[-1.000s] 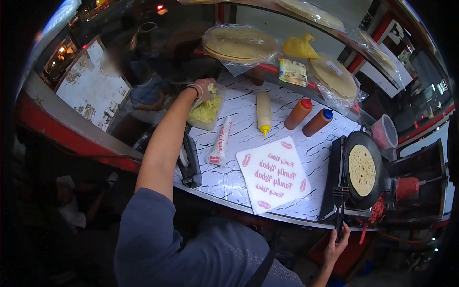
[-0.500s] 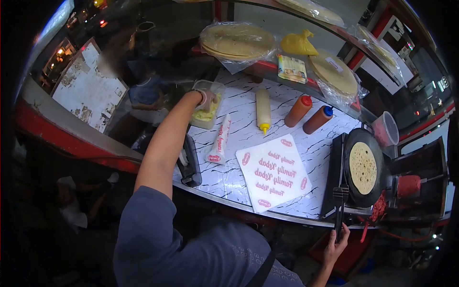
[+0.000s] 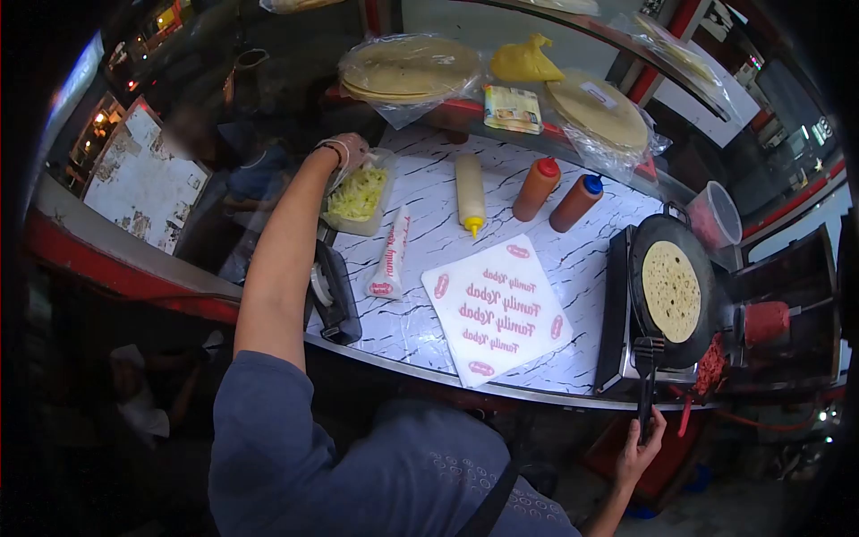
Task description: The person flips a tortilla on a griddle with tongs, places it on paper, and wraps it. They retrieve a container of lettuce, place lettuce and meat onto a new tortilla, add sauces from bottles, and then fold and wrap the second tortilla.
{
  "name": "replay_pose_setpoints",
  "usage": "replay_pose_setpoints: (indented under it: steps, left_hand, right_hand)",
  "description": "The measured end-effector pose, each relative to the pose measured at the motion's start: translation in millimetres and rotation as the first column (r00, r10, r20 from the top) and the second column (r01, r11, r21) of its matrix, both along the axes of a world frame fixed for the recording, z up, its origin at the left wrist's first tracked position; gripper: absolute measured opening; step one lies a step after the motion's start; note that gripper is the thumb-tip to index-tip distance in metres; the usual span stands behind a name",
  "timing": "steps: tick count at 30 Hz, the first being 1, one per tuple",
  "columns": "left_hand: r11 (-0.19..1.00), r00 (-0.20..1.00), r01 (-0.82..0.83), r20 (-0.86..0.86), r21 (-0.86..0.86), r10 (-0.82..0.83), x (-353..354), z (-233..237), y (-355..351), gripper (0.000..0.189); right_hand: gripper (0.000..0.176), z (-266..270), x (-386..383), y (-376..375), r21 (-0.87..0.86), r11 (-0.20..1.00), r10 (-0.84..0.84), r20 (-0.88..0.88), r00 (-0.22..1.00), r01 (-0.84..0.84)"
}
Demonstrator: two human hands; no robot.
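My left hand [image 3: 347,152], in a clear plastic glove, is at the far end of a clear tub [image 3: 361,227] of shredded lettuce [image 3: 358,193]. Its fingers are too small and indistinct to show whether they grip anything. Below the tub lie a rolled Family Kebab wrapper [image 3: 390,255] and a black tape dispenser [image 3: 336,300]. My right hand [image 3: 642,445] is closed around the handle of a black slotted spatula [image 3: 648,362], held upright by the griddle's near edge. On the round black griddle [image 3: 648,259] lies a browned flatbread [image 3: 671,291].
A printed paper sheet [image 3: 497,313] lies mid-counter. Behind it are a cream sauce bottle [image 3: 470,190], a red-capped bottle [image 3: 537,190] and a blue-capped bottle [image 3: 576,204]. Bagged flatbreads [image 3: 412,67] sit on the shelf. Meat on a spit [image 3: 766,323] is beyond the griddle.
My left hand has moved out of the lettuce to the tub's far end, exposing more lettuce. My right hand still holds the spatula by the griddle. The view has shifted slightly.
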State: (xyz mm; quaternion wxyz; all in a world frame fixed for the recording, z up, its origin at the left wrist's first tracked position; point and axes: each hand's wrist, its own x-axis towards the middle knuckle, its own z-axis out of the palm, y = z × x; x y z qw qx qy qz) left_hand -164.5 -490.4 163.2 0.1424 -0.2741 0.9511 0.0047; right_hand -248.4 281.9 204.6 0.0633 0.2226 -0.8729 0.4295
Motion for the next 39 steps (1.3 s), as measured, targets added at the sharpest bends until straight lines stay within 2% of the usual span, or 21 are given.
replay_pose_setpoints:
  steps: [1,3,5,8,10,11,12,13,14,15,16,17,20,22,24,26,30,33,35,38,39]
  left_hand:
    - [0.999,1.000,-0.014,0.022,0.029,0.014,1,-2,0,0.034]
    - [0.999,0.999,0.028,0.035,0.028,-0.029,8,-6,-7,0.033]
    - [0.998,0.997,0.066,0.049,0.024,-0.067,4,4,1,0.033]
    - [0.957,0.988,-0.156,-0.047,-0.247,0.149,4,28,38,0.033]
    - [0.954,0.991,-0.104,0.053,-0.282,0.124,11,-45,-26,0.033]
    - [0.977,0.981,-0.179,-0.091,-0.115,0.169,14,-24,-2,0.034]
    - [0.947,0.915,-0.296,-0.323,-0.125,0.244,20,-27,11,0.032]
    - [0.982,0.963,-0.172,-0.224,-0.077,0.151,20,-20,16,0.032]
    - [0.959,0.948,-0.098,-0.319,-0.265,0.008,23,-58,-5,0.032]
    - [0.961,0.958,0.020,-0.268,-0.276,-0.097,24,-61,-3,0.031]
    - [0.993,0.970,-0.044,-0.243,-0.109,0.016,20,-59,-4,0.029]
    - [0.987,0.955,-0.099,-0.289,-0.125,0.060,21,-41,27,0.028]
    - [0.987,0.784,-0.148,-0.601,0.062,0.155,24,13,113,0.023]
    - [0.989,0.697,-0.034,-0.706,0.144,0.126,38,14,140,0.019]
    - [0.904,0.620,0.115,-0.740,0.412,0.259,40,21,197,0.018]
    - [0.820,0.630,0.210,-0.716,0.532,0.303,32,13,253,0.015]
    - [0.763,0.679,0.353,-0.710,0.541,0.189,4,-11,313,0.014]
    - [0.701,0.684,0.325,-0.670,0.634,0.289,8,-6,331,0.014]
    - [0.713,0.638,0.358,-0.716,0.602,0.283,20,-30,323,0.014]
    - [0.592,0.653,0.361,-0.649,0.721,0.391,37,-57,320,0.014]
    - [0.561,0.652,0.364,-0.634,0.743,0.416,43,-67,320,0.014]
  right_hand:
    - [0.035,1,-5,5,0.026,1.000,-0.005,-0.088,0.996,0.007]
    - [0.035,4,-21,26,0.040,0.999,-0.016,-0.072,0.997,0.019]
    - [0.034,24,-33,34,0.127,0.989,-0.041,-0.237,0.971,0.073]
    - [0.034,41,-56,56,0.014,0.997,-0.075,-0.143,0.987,0.078]
    - [0.035,45,-75,71,0.029,0.997,-0.071,-0.186,0.980,0.078]
    - [0.035,55,-80,74,0.084,0.992,-0.072,-0.220,0.973,0.092]
    - [0.035,61,-85,77,0.134,0.984,-0.078,-0.268,0.960,0.117]
    - [0.035,68,-91,79,0.187,0.973,-0.062,-0.357,0.932,0.137]
    - [0.036,79,-90,77,0.151,0.976,-0.109,-0.282,0.953,0.157]
    - [0.037,85,-97,83,0.253,0.953,-0.063,-0.367,0.928,0.165]
    - [0.040,91,-101,89,0.311,0.933,-0.075,-0.321,0.944,0.179]
    - [0.040,90,-109,95,0.338,0.928,-0.015,-0.380,0.925,0.154]
    - [0.039,101,-118,103,0.439,0.887,0.048,-0.400,0.915,0.146]
    - [0.036,100,-122,104,0.565,0.816,0.173,-0.436,0.883,0.120]
    - [0.035,90,-133,101,0.546,0.830,0.204,-0.487,0.850,0.114]
    - [0.032,68,-151,86,0.528,0.844,0.270,-0.574,0.773,0.097]
    - [0.030,47,-177,-2,0.562,0.823,0.351,-0.616,0.705,0.081]
    - [0.029,93,-167,-32,0.550,0.822,0.298,-0.637,0.711,0.148]
    - [0.027,131,-184,-21,0.287,0.957,0.145,-0.603,0.785,0.043]
    - [0.029,157,-209,12,0.232,0.972,0.101,-0.532,0.841,0.031]
    - [0.031,150,-215,22,0.196,0.979,0.033,-0.416,0.909,0.054]
